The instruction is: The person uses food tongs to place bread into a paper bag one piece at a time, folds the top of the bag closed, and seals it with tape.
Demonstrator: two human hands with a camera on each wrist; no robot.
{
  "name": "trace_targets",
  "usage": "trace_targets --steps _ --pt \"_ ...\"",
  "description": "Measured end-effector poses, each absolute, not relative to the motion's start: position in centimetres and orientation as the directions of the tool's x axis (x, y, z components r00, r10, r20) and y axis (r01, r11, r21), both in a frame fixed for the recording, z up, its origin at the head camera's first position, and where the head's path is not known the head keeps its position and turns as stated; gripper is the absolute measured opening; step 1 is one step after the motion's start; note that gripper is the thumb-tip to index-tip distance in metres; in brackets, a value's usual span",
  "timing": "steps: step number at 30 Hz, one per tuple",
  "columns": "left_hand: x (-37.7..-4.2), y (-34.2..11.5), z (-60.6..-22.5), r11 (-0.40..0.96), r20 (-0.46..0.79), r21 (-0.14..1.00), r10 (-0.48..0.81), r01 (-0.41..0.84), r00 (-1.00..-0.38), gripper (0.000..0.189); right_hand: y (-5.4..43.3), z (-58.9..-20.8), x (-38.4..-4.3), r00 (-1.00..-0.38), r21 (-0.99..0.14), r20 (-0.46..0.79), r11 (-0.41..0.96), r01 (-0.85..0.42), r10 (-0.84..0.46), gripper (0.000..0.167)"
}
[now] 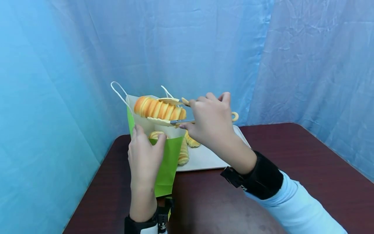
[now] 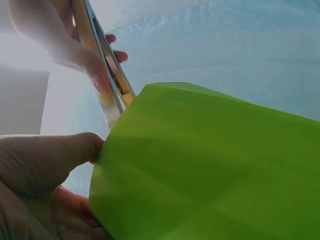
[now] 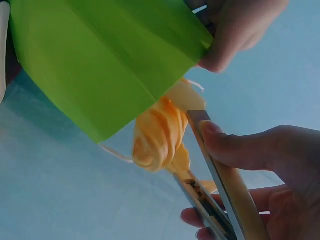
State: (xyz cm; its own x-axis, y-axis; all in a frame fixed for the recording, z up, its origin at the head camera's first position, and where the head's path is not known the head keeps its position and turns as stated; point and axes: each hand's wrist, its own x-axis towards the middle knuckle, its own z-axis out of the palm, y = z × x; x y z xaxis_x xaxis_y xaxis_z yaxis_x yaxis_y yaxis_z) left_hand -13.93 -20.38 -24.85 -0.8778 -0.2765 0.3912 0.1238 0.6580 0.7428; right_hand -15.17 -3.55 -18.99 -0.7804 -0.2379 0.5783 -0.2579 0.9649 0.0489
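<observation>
My right hand [image 1: 211, 120] holds a pair of tongs [image 3: 227, 187], thumb on one arm and fingers on the other. Between the tongs' pale tips is a ridged golden bread roll [image 1: 160, 109], held over the mouth of a green paper bag [image 1: 168, 162] with white string handles. With my left hand [image 1: 144, 156] I grip the bag's rim, thumb on one side and fingers at the other, as the left wrist view also shows. Inside the bag another roll [image 1: 157, 134] is partly visible. The bag's bottom is hidden.
Behind the bag lies a white tray [image 1: 214, 159] with more ridged rolls [image 1: 183, 152] on it, partly covered by the bag and my right arm. The dark wooden table [image 1: 280, 143] holds everything. Blue curtains [image 1: 187, 48] hang behind and at both sides.
</observation>
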Motion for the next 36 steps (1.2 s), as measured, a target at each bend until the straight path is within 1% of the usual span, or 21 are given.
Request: trace_targets --steps 2,7,10,15,20,28,36 --pt "-14.0 -20.2 -24.8 0.66 0.395 0.741 -0.278 0.125 -0.876 0.077 -4.1 -18.8 -15.5 -0.793 0.069 0.558 0.966 -0.247 -0.243 0.043" --pt "-14.0 -19.8 -24.7 0.673 0.373 0.733 -0.273 0.101 -0.887 0.081 -5.2 -18.6 -16.5 -0.851 0.118 0.462 0.968 -0.22 -0.249 0.049" --pt "-13.9 -19.4 -24.6 0.678 0.361 0.729 -0.263 0.095 -0.894 0.082 -5.6 -18.6 -17.0 -0.876 0.127 0.405 0.965 -0.231 -0.263 0.047" --pt "-13.8 -18.9 -24.5 0.672 0.347 0.735 -0.262 0.088 -0.901 0.084 -6.1 -18.6 -17.9 -0.885 0.143 0.354 0.953 -0.269 -0.303 0.044" --pt "-13.7 -18.7 -24.5 0.678 0.344 0.73 -0.253 0.088 -0.904 0.084 -6.7 -18.6 -18.9 -0.9 0.143 0.307 0.95 -0.277 -0.309 0.04" --pt "-13.5 -18.5 -24.6 0.7 0.375 0.703 -0.212 0.128 -0.902 0.084 -7.8 -19.3 -20.5 -0.933 0.137 0.206 0.953 -0.27 -0.294 0.049" --pt "-13.1 -17.5 -24.9 0.68 0.385 0.715 -0.186 0.165 -0.904 0.086 -8.4 -20.4 -21.8 -0.938 0.148 0.164 0.947 -0.284 -0.307 0.05"
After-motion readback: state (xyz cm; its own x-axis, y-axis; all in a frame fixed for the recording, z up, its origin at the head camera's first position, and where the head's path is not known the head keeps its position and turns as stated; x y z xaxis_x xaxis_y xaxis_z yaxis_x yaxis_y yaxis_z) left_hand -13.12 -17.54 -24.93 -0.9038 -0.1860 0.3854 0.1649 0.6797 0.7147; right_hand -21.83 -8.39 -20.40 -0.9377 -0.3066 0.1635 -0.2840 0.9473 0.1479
